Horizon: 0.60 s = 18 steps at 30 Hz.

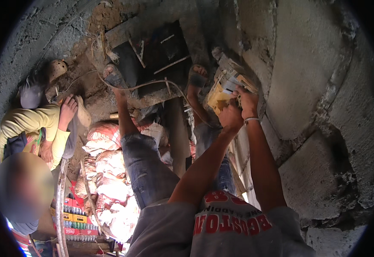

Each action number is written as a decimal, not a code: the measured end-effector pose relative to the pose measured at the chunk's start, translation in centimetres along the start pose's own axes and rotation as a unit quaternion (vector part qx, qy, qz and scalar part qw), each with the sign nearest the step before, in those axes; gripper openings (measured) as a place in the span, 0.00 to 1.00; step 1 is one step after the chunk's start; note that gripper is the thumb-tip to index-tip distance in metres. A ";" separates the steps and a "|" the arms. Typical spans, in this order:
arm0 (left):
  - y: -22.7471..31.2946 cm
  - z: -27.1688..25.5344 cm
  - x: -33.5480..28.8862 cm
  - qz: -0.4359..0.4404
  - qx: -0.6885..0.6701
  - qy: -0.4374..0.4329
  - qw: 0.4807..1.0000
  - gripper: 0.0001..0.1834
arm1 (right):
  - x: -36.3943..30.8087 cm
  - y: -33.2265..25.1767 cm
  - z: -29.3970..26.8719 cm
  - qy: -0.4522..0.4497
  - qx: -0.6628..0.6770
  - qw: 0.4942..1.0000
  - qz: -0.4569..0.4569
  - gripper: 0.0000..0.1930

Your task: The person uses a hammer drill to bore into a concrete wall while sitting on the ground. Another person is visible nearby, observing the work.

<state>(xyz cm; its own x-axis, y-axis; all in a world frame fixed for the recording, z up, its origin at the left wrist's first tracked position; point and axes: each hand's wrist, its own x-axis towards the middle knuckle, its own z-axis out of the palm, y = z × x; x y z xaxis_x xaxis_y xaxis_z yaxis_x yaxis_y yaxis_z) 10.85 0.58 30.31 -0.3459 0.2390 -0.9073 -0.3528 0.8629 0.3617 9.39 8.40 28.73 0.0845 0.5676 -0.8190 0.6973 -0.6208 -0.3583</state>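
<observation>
Both my arms reach up to a yellow-and-grey boxy thing (218, 97) beside the stone wall; its kind is unclear. My left hand (231, 115) is closed at its lower edge, the fingers bent in and partly hidden. Just right of it and slightly higher, my right hand (247, 102) has its fingers curled against the thing's right side. A pale band (251, 119) circles my right wrist. Exactly what either hand pinches is too small to make out. Above the boxy thing, a greyish lump (229, 62) lies against the wall.
My sandalled feet straddle a dark square opening (161, 49) with thin sticks across it. A thin hose (152, 82) curves between my legs. Stacked sacks (105, 165) lie left, near bottle crates (79, 217) and a pole (61, 192). A person in yellow sleeves (28, 120) crouches far left. Rough wall (311, 64) rises right.
</observation>
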 end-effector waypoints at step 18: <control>0.0 -0.9 2.7 0.021 -0.067 0.017 0.997 0.25 | 2.0 -0.4 2.4 -0.006 -0.021 1.000 -0.020 0.08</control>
<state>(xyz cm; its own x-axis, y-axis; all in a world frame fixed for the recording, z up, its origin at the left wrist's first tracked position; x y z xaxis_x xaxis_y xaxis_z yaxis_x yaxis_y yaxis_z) 9.09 0.80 28.03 -0.3919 0.2570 -0.8834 -0.4497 0.7842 0.4276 7.56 8.44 26.18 0.0482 0.5848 -0.8097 0.7288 -0.5749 -0.3719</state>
